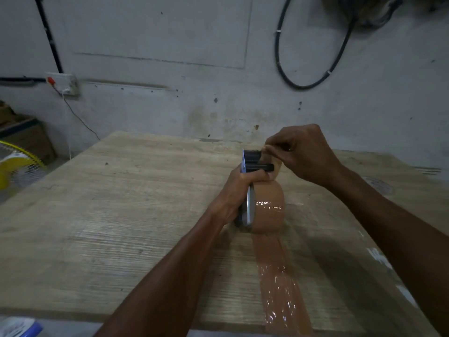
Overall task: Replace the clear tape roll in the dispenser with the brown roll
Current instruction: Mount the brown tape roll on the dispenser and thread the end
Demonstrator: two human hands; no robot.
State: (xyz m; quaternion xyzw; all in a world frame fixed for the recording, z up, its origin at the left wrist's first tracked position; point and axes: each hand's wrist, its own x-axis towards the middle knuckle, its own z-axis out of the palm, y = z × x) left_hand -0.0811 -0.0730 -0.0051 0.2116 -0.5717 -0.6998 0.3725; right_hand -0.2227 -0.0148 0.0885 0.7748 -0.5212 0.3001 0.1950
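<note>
The left hand point(239, 190) is wrapped tight around the tape dispenser point(252, 176), holding it upright on the wooden table point(121, 203). The brown tape roll point(268, 206) sits mounted in the dispenser. The right hand point(300, 154) pinches the brown tape's free end at the serrated blade point(254, 150). A brown tape strip point(279, 283) lies stuck along the table toward the near edge.

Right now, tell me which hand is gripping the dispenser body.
The left hand grips the dispenser beside the brown roll. The right hand only pinches the tape end by the toothed blade.
</note>
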